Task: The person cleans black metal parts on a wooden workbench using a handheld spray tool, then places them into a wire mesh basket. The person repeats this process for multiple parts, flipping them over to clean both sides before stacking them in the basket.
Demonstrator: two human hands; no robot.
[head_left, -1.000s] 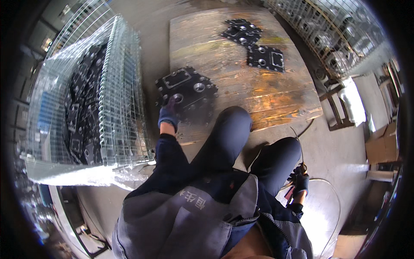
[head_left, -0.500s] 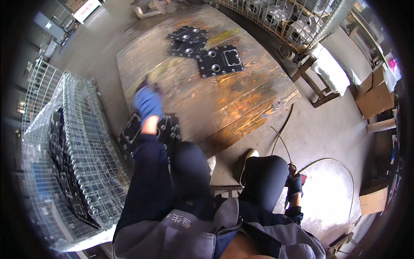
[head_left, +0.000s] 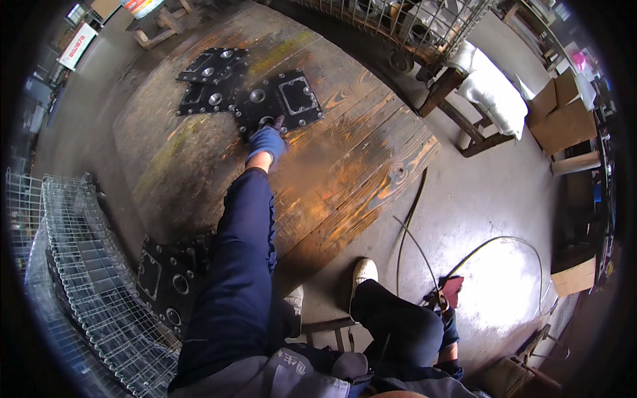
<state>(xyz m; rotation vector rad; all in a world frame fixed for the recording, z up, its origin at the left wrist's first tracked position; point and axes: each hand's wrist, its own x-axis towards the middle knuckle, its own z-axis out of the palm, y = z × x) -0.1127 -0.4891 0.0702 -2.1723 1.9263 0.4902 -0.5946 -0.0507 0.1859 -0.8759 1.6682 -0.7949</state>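
Observation:
My left hand point(head_left: 267, 140), in a blue and dark glove, reaches over the wooden table point(head_left: 345, 159). Its fingers close on the near edge of a black metal cover plate point(head_left: 274, 97) with round holes and a rectangular frame. Two similar black plates point(head_left: 211, 79) lie overlapping to the left of it. Low at my right side, my gloved right hand point(head_left: 450, 326) grips a hose-fed hand tool point(head_left: 438, 300). A dark red flat piece point(head_left: 452, 290) shows at the tool; its exact kind is unclear. Another black plate point(head_left: 166, 278) sits by my left arm, partly covered by the sleeve.
A wire mesh cage point(head_left: 99, 259) stands at my left. Beyond the table is a wire crate point(head_left: 405, 26) of metal parts. A white sack point(head_left: 491, 93) rests on a wooden stand, with a cardboard box point(head_left: 563, 116) beside it. The hose point(head_left: 511, 239) loops across the floor.
My left hand has gone from above the plate at the near left, forward and right to the plate on the table. The view has shifted; my right hand stays low with the tool.

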